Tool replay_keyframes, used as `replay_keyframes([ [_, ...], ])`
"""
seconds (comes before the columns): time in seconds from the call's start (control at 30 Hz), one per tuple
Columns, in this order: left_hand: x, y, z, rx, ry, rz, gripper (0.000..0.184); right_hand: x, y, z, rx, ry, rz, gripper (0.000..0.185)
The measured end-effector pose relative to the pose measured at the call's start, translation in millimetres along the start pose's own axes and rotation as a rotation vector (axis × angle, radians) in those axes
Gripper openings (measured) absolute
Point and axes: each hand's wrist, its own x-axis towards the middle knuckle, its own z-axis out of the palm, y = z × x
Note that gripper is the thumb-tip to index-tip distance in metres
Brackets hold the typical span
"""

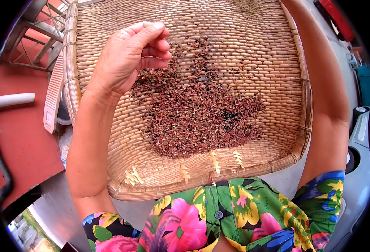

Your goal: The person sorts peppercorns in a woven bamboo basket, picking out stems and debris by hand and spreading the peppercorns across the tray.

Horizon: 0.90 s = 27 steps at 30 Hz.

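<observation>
A wide woven bamboo tray [273,84] with a thick bound rim lies in front of me. Across its middle spreads a heap of dried reddish husks [193,117] mixed with small black seeds, which look like Sichuan peppercorns. Over the heap's upper left part, my left hand [136,54] is raised with thumb and fingers pinched together. Whatever may be between the fingertips is too small to make out. My right arm [325,84] reaches along the tray's right side to the top edge of the view, and its hand is cut off there.
Thin brownish bits [250,6] lie at the tray's far end. To the left are a red surface [23,138], a pale ribbed plastic piece [53,96] and a metal frame [36,35]. On the right stands a grey-blue wheeled plastic object [361,143].
</observation>
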Motion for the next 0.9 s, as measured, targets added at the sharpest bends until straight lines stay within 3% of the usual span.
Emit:
replay_keyframes([
  [0.03,-1,2,-1,-0.006,0.004,-0.004,0.021,-14,-8,2,-0.249,0.052,-0.046,0.041],
  [0.1,-2,3,-5,-0.040,-0.043,0.110,0.021,-29,-38,-9,0.333,-0.267,0.046,0.035],
  [0.17,-2,3,-8,-0.086,-0.085,0.155,0.022,-60,-72,2,0.604,-0.427,-0.060,0.025],
  [0.23,-3,4,-2,-0.068,0.028,0.177,0.023,-105,-111,11,0.614,-0.483,-0.273,0.018],
  [0.3,1,-1,-8,-0.059,0.027,0.144,0.024,-141,-141,6,0.630,-0.477,-0.376,0.025],
  [0.4,4,-6,-9,-0.063,0.006,0.123,0.024,-158,-150,25,0.570,-0.468,-0.482,0.020],
  [0.5,4,-6,-6,-0.044,0.051,0.141,0.022,-125,-129,24,0.836,-0.484,0.085,0.018],
  [0.57,3,-9,-3,-0.031,0.100,0.129,0.022,-108,-108,25,1.035,-0.628,0.327,0.023],
  [0.63,6,-10,2,-0.015,0.134,0.127,0.023,-105,-100,15,1.014,-0.623,0.363,0.024],
  [0.77,10,-16,2,-0.029,0.143,0.058,0.028,-110,-98,6,1.341,-0.806,0.611,0.017],
  [0.9,11,-29,12,0.195,0.173,0.106,0.049,-115,-102,5,1.670,-0.894,0.687,0.014],
])
